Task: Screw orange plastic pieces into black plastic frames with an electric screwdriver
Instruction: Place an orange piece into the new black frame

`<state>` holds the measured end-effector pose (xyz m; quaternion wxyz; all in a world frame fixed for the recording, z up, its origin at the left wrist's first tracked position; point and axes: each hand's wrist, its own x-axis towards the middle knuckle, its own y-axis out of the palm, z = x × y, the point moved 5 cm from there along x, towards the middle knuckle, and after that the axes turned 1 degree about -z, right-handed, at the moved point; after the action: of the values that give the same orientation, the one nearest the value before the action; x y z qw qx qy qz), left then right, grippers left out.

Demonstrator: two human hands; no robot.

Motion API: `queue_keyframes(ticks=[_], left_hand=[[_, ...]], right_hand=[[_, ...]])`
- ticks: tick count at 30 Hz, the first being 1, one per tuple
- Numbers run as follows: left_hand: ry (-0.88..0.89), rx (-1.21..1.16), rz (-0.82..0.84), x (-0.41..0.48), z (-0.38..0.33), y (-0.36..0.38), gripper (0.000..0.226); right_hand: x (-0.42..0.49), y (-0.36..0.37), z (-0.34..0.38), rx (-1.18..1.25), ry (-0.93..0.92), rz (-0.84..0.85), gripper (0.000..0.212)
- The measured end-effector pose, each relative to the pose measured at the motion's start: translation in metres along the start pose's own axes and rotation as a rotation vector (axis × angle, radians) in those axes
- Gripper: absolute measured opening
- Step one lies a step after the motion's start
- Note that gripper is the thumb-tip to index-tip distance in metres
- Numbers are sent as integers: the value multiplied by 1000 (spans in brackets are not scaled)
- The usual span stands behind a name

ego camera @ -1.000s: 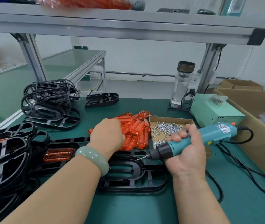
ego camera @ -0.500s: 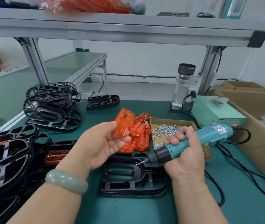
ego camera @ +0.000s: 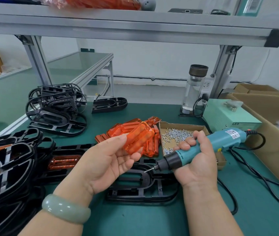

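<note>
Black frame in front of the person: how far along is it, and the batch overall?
Done: frames on the left already carry orange pieces. In hand: left hand holds one orange piece above the empty black frame; right hand grips the electric screwdriver. Left: seating, screws from the box, and the bare frame stack.

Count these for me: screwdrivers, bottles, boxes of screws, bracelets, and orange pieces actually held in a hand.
Screwdriver: 1
Bottle: 1
Box of screws: 1
Bracelet: 1
Orange piece held in the left hand: 1
Total: 5
</note>
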<state>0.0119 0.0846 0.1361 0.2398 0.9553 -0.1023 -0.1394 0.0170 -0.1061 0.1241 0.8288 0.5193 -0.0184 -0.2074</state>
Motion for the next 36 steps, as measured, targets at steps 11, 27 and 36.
queue_keyframes(ticks=[11,27,36], left_hand=[[571,1285,-170,-21,-24,-25,33],[638,1381,55,-19,5,-26,19],[579,1750,196,-18,11,-17,23]], right_hand=[[4,-4,11,67,-26,-10,16],[4,-6,10,53,-31,-42,15],[5,-7,10,48,-28,-46,14]])
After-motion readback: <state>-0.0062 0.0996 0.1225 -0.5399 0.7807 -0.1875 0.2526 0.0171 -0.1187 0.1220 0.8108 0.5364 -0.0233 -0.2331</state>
